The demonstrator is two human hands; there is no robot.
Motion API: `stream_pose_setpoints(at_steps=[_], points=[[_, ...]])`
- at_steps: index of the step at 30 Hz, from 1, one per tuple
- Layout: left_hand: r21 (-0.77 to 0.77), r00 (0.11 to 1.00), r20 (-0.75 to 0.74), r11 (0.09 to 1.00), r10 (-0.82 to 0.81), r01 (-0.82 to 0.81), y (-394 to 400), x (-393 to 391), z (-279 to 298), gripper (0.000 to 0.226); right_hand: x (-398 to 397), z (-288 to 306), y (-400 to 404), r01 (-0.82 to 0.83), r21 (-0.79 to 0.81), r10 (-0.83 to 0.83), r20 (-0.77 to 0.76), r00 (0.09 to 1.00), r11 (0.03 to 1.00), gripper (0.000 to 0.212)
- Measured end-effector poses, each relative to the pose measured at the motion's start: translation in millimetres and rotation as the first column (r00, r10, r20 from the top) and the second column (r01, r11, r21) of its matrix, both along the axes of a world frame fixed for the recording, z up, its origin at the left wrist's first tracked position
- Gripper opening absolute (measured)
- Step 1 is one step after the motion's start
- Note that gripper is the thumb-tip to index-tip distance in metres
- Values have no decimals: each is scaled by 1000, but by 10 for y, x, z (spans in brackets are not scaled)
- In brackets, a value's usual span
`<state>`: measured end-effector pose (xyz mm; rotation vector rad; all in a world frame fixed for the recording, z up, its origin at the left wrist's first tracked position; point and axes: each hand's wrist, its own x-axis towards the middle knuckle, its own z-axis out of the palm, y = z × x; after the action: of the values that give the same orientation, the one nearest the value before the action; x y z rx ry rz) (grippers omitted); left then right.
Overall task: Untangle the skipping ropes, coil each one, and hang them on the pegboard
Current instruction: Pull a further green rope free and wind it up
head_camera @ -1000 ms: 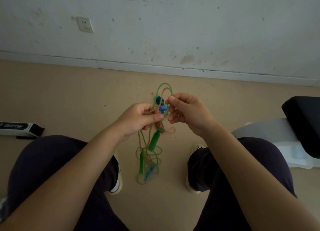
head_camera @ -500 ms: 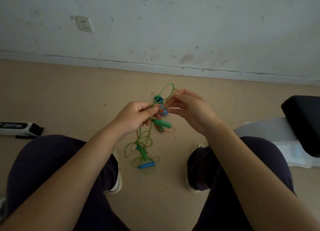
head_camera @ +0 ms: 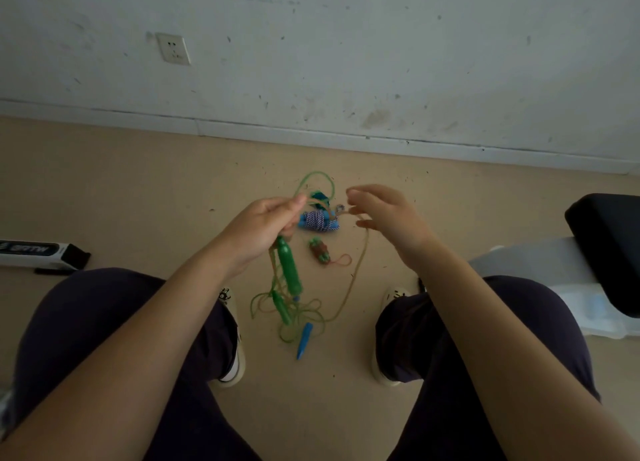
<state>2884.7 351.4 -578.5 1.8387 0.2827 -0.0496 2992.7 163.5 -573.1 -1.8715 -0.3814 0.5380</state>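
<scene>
- A white and black box (head_camera: pixel 41 254) lies on the floor (head_camera: pixel 138 190) at the far left; it carries pale lettering, too blurred to read
- The left hand (head_camera: pixel 258 230) is raised between the knees, fingers curled and pinched together on the green rope (head_camera: pixel 313 180), which loops above the knuckles
- From that grip a green handle (head_camera: pixel 290 270) hangs down, with a second green handle (head_camera: pixel 281 307) and a blue handle (head_camera: pixel 304 339) in the tangle of loops below it
- The right hand (head_camera: pixel 388 218) is held up just beside the left, fingers loosely spread; a tan rope (head_camera: pixel 358 273) runs from its fingers down to the tangle
- A blue and white coiled rope (head_camera: pixel 317 221) lies on the floor between the hands, a small brown and green bundle (head_camera: pixel 320 251) near it
</scene>
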Motion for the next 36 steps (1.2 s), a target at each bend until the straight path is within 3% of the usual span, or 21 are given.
stream_pose_setpoints(at_steps=[3, 7, 10, 12, 14, 17, 20, 22, 24, 26, 28, 30, 33, 36], points=[[-9, 992, -5, 992, -128, 128, -83, -4, 16, 47, -72, -37, 59, -152, 21, 151, 9, 988, 988, 36], [24, 988, -14, 988, -151, 151, -60, 29, -63, 48, -92, -5, 71, -71, 171, 81, -51, 995, 983, 21], [91, 995, -15, 991, -96, 97, -32, 43, -124, 35, -34, 53, 24, -57, 326, 101, -120, 988, 944, 25], [154, 998, 25, 987, -58, 54, -37, 57, -113, 34, -41, 77, 10, -75, 345, 127, -131, 983, 936, 26], [75, 992, 119, 996, 36, -45, -27, 73, -98, 33, -59, 79, 10, -87, 245, 110, -80, 991, 966, 26], [-118, 958, 176, 971, 227, -208, 18, 70, -70, 33, -32, 79, -10, -119, -59, 123, 64, 990, 991, 27], [-218, 808, 124, 810, 576, -544, 183, 106, -76, 35, 52, 49, -79, -133, -234, 159, 98, 982, 963, 30], [-300, 750, 52, 727, 659, -618, 272, 113, -56, 35, 110, 10, -131, -128, -258, 162, 117, 980, 958, 23], [-259, 843, 16, 817, 538, -516, 239, 93, -50, 27, 116, 6, -142, -124, -233, 158, 132, 979, 964, 17], [-155, 964, -27, 951, 265, -266, 77, 43, -38, 18, 61, 38, -100, -132, -108, 142, 92, 986, 985, 19], [-63, 992, -125, 998, 10, -18, -105, 6, -29, 26, -17, 51, -27, -138, 76, 138, 3, 990, 988, 22], [-4, 965, -198, 985, -170, 173, -229, -9, -35, 31, -79, 54, 43, -120, 215, 137, -67, 988, 969, 19], [45, 949, -194, 964, -250, 263, -272, 0, -48, 18, -96, 64, 94, -71, 322, 115, -120, 986, 944, 19], [34, 985, -110, 990, -135, 140, -277, 25, -11, 8, -47, 39, 73, -41, 322, 84, -119, 989, 946, 36]])
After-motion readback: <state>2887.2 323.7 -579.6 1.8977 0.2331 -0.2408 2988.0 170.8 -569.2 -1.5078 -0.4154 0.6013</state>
